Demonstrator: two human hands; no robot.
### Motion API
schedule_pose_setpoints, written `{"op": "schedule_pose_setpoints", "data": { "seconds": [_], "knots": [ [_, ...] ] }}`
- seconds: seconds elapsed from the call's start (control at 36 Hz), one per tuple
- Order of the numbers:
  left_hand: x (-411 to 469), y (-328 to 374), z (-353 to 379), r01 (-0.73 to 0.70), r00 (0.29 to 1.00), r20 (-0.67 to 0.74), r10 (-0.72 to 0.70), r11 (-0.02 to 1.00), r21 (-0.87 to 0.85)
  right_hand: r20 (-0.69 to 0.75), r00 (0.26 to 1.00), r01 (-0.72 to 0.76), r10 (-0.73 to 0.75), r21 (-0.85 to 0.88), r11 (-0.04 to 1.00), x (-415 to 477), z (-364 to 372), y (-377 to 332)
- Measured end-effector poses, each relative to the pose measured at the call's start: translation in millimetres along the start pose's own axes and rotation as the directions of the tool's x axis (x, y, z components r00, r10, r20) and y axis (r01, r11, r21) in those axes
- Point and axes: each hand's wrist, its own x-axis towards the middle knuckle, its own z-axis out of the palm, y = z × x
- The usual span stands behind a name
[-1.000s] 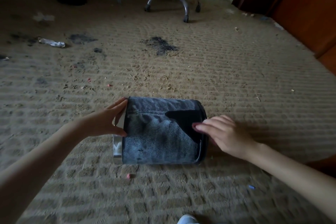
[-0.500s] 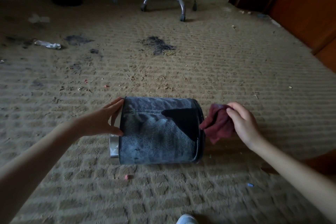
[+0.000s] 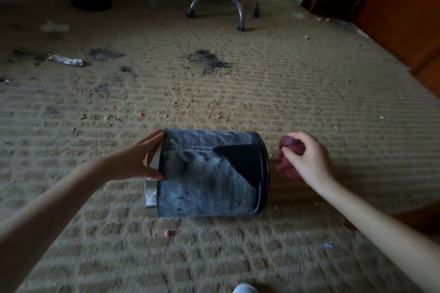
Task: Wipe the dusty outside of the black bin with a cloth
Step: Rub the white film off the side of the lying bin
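Head view: the black bin (image 3: 209, 173) lies on its side on the carpet (image 3: 262, 93), middle of the floor towards the near edge, mouth to the right. Grey dust coats its outer wall; one black patch shows bare near the rim. The left-hand grip (image 3: 135, 162) is apart, fingers straight, braced against the bin's left end. The right-hand grip (image 3: 307, 159) is clamped on a balled dark-red cloth (image 3: 287, 150), just beside the rim. A dark stain (image 3: 209, 60) lies beyond; a chair base (image 3: 223, 0) stands at the far edge
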Motion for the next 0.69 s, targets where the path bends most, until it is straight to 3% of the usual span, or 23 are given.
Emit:
{"op": "schedule_pose_setpoints", "data": {
  "seconds": [0.17, 0.28, 0.5, 0.69],
  "knots": [
    [0.7, -0.9, -0.1, -0.001, 1.000, -0.008, 0.001, 1.000, -0.010, 0.021, 0.943, 0.332, -0.332, -0.145, 0.932, -2.1, 61.2, -8.5],
    [0.5, -2.2, 2.8, -0.003, 1.000, -0.023, 0.003, 1.000, 0.002, 0.061, 0.892, 0.444, -0.448, -0.297, 0.845, -12.7, 77.6, 6.5],
    [-0.6, -2.6, 6.9, -0.008, 0.998, -0.063, 0.010, 1.000, 0.019, 0.036, 0.823, 0.562, -0.566, -0.188, 0.805, -5.5, 81.4, 4.0],
    [-1.9, -0.3, 6.1, 0.013, 0.999, -0.048, -0.013, 1.000, -0.001, 0.311, 0.645, 0.748, -0.698, -0.072, 0.659, 19.6, 110.1, -57.5]
  ]
}}
